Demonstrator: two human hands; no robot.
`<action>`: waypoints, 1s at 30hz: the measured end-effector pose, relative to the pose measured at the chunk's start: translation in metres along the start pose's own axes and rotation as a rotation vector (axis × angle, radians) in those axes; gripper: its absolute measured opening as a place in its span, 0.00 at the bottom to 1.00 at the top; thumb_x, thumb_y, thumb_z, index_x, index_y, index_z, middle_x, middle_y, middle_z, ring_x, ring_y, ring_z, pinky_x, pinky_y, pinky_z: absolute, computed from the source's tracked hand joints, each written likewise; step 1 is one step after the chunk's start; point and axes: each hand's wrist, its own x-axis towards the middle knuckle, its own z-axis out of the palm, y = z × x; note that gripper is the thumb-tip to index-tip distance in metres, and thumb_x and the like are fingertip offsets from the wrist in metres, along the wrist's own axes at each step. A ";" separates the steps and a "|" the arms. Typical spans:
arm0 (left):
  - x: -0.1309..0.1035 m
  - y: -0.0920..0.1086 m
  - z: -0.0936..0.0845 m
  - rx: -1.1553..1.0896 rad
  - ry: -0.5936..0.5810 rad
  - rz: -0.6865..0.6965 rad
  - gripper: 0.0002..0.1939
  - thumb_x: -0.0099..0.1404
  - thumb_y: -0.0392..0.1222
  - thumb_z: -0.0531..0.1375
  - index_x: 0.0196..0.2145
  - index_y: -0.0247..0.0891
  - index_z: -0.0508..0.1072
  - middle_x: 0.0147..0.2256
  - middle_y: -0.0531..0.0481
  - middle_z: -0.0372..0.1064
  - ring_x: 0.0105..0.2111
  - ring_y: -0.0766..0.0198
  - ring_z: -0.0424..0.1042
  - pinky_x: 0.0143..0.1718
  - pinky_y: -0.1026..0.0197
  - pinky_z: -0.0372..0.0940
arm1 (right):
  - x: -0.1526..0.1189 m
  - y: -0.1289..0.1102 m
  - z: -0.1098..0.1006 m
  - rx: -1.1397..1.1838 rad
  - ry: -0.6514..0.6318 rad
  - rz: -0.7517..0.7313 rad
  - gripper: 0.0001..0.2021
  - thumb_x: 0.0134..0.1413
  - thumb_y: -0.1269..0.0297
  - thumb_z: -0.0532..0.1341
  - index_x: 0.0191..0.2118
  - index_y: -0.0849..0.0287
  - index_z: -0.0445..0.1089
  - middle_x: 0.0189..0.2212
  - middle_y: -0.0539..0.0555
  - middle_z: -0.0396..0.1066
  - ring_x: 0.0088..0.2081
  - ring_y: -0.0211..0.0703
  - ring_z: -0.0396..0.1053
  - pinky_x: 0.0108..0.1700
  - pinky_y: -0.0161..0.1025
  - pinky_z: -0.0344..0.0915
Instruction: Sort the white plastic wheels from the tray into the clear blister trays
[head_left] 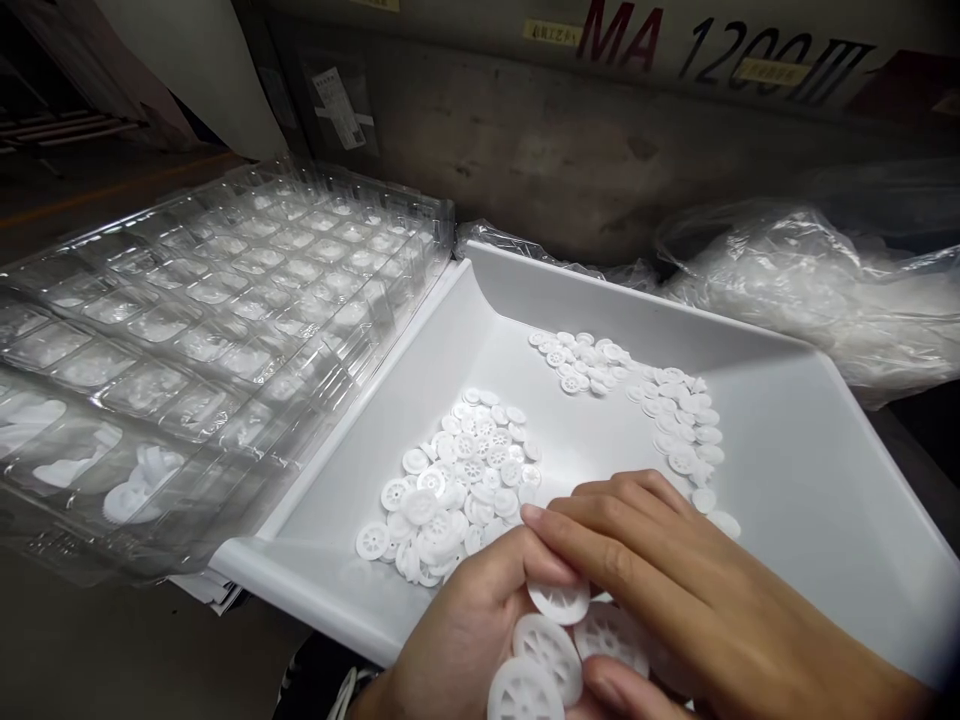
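Several white spoked plastic wheels (547, 655) lie in the cupped palm of my left hand (469, 620), low in the view, over the near edge of a grey tray (780, 450). My right hand (675, 590) bends over them from the right, its fingertips touching my left fingers and its thumb against the wheels. In the tray, a heap of the same wheels (465, 470) sits left of my hands. Two looser groups are farther back, one at the far wall (581, 360) and one at the right (682, 415).
Clear plastic compartment trays (217, 310) holding white parts (142, 485) are stacked left of the grey tray. A clear bag of white material (825, 290) lies behind it at the right. A machine panel (487, 140) with lettering stands across the back.
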 end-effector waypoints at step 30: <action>0.003 -0.006 0.001 -0.052 -0.045 -0.063 0.12 0.60 0.27 0.52 0.39 0.24 0.72 0.35 0.46 0.68 0.38 0.70 0.71 0.61 0.60 0.55 | -0.008 0.000 -0.009 0.133 0.020 0.310 0.10 0.68 0.68 0.51 0.52 0.50 0.60 0.32 0.46 0.72 0.31 0.32 0.73 0.30 0.24 0.68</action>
